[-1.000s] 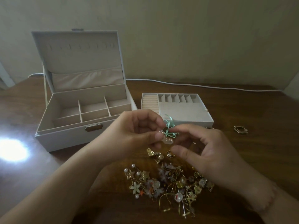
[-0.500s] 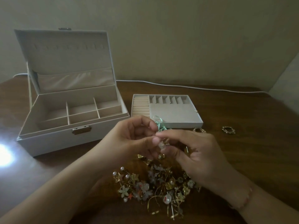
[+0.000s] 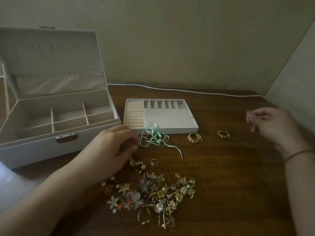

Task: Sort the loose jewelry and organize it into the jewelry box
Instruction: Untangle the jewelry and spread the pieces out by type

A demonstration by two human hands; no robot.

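Note:
A white jewelry box [image 3: 34, 143] stands open at the left, its divided compartments bare. Its lift-out tray [image 3: 170, 124] with ring rolls and small slots sits to the right of it. A heap of gold and pearl jewelry [image 3: 153, 193] lies near the front of the table. My left hand [image 3: 110, 147] rests with curled fingers at the left end of a mint-green ribbon piece [image 3: 153, 138] lying in front of the tray. My right hand [image 3: 271, 125] is out at the far right, pinching a small gold piece [image 3: 247, 119] above the table.
Two gold rings [image 3: 194, 137] [image 3: 223, 134] lie apart on the dark wooden table [image 3: 230, 184] right of the tray. A small ring [image 3: 154, 162] and a pearl earring [image 3: 136, 163] lie just above the heap. A white cable [image 3: 187, 90] runs along the wall.
My hands were together working at the green ribbon piece. They have parted: the ribbon piece now lies on the table by my left hand, and my right hand has swung far right with a small gold piece.

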